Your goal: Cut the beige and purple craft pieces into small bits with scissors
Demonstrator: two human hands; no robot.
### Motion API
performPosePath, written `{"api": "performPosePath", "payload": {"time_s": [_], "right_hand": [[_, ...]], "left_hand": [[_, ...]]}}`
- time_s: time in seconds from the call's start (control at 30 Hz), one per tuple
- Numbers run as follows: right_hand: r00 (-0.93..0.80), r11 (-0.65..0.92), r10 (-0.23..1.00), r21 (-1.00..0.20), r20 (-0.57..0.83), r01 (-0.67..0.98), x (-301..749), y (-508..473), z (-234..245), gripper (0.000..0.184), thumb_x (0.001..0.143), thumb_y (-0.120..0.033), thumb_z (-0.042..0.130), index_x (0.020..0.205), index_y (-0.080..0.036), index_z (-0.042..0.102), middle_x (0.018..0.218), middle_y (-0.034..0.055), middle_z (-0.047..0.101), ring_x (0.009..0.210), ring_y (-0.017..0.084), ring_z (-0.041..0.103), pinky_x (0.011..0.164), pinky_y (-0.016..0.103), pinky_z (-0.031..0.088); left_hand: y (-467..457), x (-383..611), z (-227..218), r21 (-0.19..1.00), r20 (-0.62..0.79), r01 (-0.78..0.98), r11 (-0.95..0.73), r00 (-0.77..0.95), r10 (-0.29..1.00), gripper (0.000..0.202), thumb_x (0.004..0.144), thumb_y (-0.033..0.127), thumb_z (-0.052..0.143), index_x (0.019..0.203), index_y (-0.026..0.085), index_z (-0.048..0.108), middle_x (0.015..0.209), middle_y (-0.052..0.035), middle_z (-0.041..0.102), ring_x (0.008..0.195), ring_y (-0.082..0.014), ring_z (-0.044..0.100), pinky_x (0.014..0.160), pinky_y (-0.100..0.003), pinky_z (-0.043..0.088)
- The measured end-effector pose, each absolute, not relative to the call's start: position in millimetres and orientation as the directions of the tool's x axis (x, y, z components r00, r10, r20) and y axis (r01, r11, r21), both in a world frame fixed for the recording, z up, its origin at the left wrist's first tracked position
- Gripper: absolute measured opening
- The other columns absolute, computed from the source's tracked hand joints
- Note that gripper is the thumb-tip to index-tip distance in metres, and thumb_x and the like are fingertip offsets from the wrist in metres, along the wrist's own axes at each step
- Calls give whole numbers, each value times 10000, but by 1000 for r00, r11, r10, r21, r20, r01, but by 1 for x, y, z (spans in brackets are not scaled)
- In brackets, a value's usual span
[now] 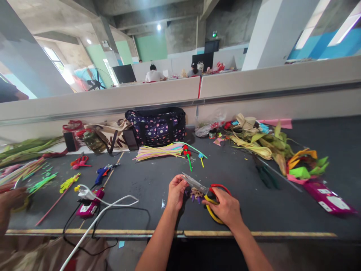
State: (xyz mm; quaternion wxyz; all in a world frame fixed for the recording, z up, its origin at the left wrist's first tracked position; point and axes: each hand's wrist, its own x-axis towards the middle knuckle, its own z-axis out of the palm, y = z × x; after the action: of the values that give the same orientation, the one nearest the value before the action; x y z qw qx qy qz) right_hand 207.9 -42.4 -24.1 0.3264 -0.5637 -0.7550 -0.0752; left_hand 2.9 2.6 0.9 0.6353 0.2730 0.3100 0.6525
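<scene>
Shiny metal scissors (199,185) — looped red-and-yellow handles (221,186) — over matte table (126,180).

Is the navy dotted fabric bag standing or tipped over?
Standing: the bag rests on the dark flat tabletop, patterned front upright, top edge uppermost.

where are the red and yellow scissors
In the head view, right of centre, the scissors are in the right hand, blades pointing toward the left hand.

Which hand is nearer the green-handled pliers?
Right: the right hand, gripping the scissors, is left of the pliers; the left hand is farther left, by the blades.
</scene>
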Motion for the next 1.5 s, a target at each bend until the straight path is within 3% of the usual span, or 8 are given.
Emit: {"api": "performPosePath", "payload": {"time_s": [0.87, 1.5], "right_hand": [[-136, 344, 775, -232, 617, 910, 209, -41, -31, 637, 780, -719, 489, 1028, -157, 658, 863, 66, 717, 768, 169, 674, 689, 249, 464], [-136, 331, 793, -234, 593, 914, 208, -42, -29, 637, 789, -720, 475, 1035, -164, 664, 875, 73, 716, 785, 176, 672, 689, 257, 459]], "left_hand": [[0, 7, 5, 772, -84, -635, 33, -51, 995, 210, 577, 186, 811, 710, 165, 649, 727, 10, 627, 640, -95, 572, 679, -235, 472], [0, 4, 2, 799, -138, -590, 116, 8, 990, 193, 626, 239, 786, 722, 134, 656, 645, -10, 629, 570, -99, 571, 625, -231, 455]]}}
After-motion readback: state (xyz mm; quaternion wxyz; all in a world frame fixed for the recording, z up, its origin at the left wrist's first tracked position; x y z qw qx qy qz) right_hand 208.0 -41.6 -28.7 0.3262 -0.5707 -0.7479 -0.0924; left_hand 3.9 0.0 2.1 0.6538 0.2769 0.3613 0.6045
